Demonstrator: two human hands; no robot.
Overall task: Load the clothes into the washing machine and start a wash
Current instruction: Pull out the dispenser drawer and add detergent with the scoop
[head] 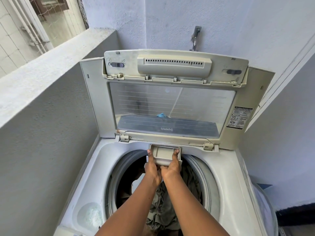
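Clothes (162,206), olive-grey and crumpled, lie in the drum of the white top-loading washing machine (221,167); left hand (152,166) and right hand (171,165) each grip the beige plastic detergent drawer (164,155) (likely for dosing).

The beige plastic detergent drawer (164,155) between the left hand (152,169) and the right hand (172,166) is a dull cream, matching the yellowed plastic lid frame (175,74) above them. The clear lid pane (170,103) carries thin white horizontal lines. Below the wrists, crumpled olive-grey clothes (163,201) lie in the dark drum (126,184). The white washing machine top (221,176) flanks both hands. The painted wall (170,23) beyond is pale lilac-blue.
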